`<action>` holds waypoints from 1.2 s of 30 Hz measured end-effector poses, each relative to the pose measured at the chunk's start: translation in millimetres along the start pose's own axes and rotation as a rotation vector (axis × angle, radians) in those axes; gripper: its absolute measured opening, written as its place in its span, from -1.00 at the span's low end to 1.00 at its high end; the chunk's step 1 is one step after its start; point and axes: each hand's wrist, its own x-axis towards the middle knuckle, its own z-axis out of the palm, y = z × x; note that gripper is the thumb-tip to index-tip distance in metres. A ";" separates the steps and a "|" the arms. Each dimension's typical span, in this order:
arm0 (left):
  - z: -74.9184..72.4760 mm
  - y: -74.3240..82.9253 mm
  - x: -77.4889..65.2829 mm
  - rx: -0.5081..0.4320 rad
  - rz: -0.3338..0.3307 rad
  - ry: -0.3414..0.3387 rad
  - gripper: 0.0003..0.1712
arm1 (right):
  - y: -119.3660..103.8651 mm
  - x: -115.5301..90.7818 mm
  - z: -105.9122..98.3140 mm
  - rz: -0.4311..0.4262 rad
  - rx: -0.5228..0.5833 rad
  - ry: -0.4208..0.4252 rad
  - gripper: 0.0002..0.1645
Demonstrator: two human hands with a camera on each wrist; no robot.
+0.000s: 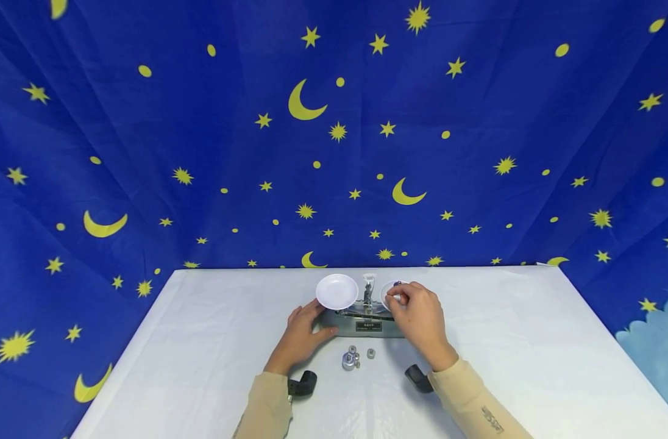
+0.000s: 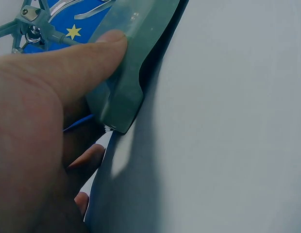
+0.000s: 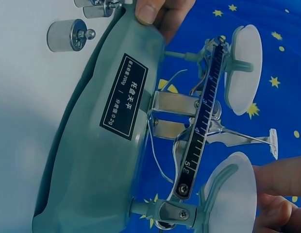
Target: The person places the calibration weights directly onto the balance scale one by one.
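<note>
A green-grey pan balance [image 1: 342, 325] with a dark label plate [image 3: 125, 96] stands on the white table. My left hand [image 1: 300, 339] grips the left end of its base, the thumb [image 2: 99, 56] on the front face and the fingers behind. Over the right white pan [image 3: 233, 199] is my right hand [image 1: 420, 317], its thumb and index finger curled together at the dish. The pan hides the fingertips in the right wrist view; I cannot tell if they hold anything. A small dark purple thing [image 1: 397, 283] lies in that pan. The left white pan [image 1: 337, 291] holds nothing.
Several metal weights [image 1: 348, 361] stand clustered on the table in front of the balance, with a single small weight [image 1: 371, 353] to their right. Behind the table hangs a blue cloth [image 1: 361, 152] with yellow stars and moons.
</note>
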 end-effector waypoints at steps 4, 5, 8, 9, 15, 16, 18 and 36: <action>0.2 -0.2 -0.1 -0.001 -0.001 -0.001 -0.23 | 0.9 -0.1 -0.4 -0.002 -0.001 0.004 -0.96; 0.4 -0.3 0.0 -0.003 -0.001 0.000 -0.22 | 1.1 -0.2 -0.5 -0.004 -0.002 0.004 -0.96; 1.3 -1.3 0.0 0.000 0.000 0.001 -0.22 | 1.3 -0.2 -0.8 -0.003 -0.005 0.000 -0.96; 1.5 -1.6 0.1 0.003 0.000 0.002 -0.22 | 1.3 -0.1 -1.0 0.000 -0.007 -0.002 -0.95; 2.0 -2.3 0.5 0.005 0.003 0.002 -0.22 | 1.8 -0.3 -1.9 0.009 -0.018 -0.005 -0.94; 1.9 -2.3 0.4 0.005 0.003 0.002 -0.22 | 1.7 -0.5 -2.1 0.007 -0.018 -0.004 -0.94; 1.4 -2.1 0.4 0.003 0.005 0.003 -0.22 | 2.1 -0.9 -2.0 -0.006 -0.017 0.003 -0.94; 1.3 -2.2 0.5 0.012 -0.010 -0.001 -0.22 | 1.6 -12.2 -1.0 -0.074 0.058 0.053 -0.88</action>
